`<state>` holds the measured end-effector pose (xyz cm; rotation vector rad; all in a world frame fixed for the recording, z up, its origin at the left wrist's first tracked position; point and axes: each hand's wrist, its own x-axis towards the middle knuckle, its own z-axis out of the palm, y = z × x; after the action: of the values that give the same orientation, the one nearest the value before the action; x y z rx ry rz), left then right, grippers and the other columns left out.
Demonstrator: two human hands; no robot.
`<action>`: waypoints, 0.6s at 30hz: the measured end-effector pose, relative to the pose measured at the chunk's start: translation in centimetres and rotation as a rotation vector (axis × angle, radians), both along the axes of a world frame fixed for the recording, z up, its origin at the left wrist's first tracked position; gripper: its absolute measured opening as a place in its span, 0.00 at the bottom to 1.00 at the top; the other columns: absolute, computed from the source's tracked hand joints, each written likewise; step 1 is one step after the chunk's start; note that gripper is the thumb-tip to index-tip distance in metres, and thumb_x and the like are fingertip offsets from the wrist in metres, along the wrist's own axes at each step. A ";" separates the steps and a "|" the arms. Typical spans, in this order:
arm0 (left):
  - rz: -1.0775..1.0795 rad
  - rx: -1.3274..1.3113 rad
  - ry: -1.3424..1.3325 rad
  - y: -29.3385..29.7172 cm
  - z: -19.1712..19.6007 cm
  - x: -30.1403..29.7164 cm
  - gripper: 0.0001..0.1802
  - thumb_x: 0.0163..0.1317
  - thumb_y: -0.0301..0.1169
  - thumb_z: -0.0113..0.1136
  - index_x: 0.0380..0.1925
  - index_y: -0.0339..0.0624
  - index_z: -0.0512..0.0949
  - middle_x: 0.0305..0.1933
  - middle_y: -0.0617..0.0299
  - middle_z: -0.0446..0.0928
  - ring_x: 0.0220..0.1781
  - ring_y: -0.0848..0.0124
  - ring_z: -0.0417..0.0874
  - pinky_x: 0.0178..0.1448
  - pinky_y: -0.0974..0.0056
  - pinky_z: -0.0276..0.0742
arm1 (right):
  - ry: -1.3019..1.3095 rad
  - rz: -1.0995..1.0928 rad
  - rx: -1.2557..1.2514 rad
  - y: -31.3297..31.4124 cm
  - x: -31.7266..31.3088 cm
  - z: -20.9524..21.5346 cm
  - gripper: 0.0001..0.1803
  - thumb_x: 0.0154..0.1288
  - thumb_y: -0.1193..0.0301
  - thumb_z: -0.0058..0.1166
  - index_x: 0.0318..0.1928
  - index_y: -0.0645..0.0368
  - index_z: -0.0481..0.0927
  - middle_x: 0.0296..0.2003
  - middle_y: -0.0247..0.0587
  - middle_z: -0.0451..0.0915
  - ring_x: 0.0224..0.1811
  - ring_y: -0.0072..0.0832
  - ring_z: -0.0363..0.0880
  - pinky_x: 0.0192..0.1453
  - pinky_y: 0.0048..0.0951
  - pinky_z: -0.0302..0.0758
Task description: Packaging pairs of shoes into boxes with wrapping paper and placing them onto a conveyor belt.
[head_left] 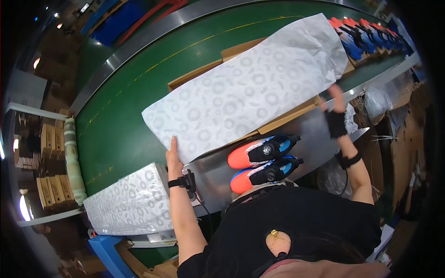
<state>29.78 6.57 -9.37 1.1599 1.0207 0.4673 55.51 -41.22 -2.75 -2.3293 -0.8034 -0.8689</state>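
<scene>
head view | looks steeply down from above the fingers (172, 147) | close | fisheye, edges curve | single view

Paper sheet (245, 83) lies on the box (287, 118) (shoes (264, 162) just before it).

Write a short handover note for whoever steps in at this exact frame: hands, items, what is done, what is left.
Left hand: flat on the near left corner of the patterned tissue sheet, holding nothing.
Right hand: at the sheet's right edge, in a dark fingerless glove; whether it pinches the paper is unclear.
The sheet is spread over the open cardboard shoe box on the green conveyor belt.
Pair of orange-and-blue shoes: on the metal ledge beside the box, not yet inside.
Stack of tissue sheets: at the left.
Done: sheet laid. Left: shoes remain outside.
</scene>
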 end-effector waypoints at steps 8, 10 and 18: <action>-0.099 -0.295 -0.176 -7.7 -1.7 4.9 0.28 0.52 0.41 0.61 0.44 0.28 0.68 0.44 0.52 0.72 0.43 0.63 0.76 0.45 0.60 0.74 | 0.025 0.639 -0.595 5.0 -16.5 -3.8 0.05 0.38 0.66 0.52 0.14 0.50 0.77 0.14 0.31 0.71 0.38 0.35 0.67 0.52 0.55 0.60; -0.134 -0.334 -0.159 -8.3 -1.9 5.6 0.29 0.52 0.41 0.60 0.44 0.27 0.67 0.44 0.51 0.72 0.43 0.63 0.75 0.46 0.60 0.74 | 0.170 0.750 -0.745 5.3 -16.2 -1.9 0.04 0.35 0.67 0.51 0.10 0.49 0.75 0.13 0.28 0.70 0.34 0.33 0.67 0.52 0.58 0.56; -0.037 -0.023 -0.154 -2.3 -1.8 2.4 0.18 0.56 0.37 0.56 0.36 0.29 0.73 0.36 0.57 0.75 0.35 0.72 0.75 0.39 0.67 0.72 | 0.813 0.794 -0.663 10.0 -10.0 9.7 0.17 0.50 0.55 0.52 0.23 0.57 0.77 0.21 0.38 0.75 0.26 0.34 0.72 0.34 0.32 0.66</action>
<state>32.18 4.31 -11.12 1.1030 0.8685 0.5065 45.50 -31.22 7.00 -2.1942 -1.5683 0.7351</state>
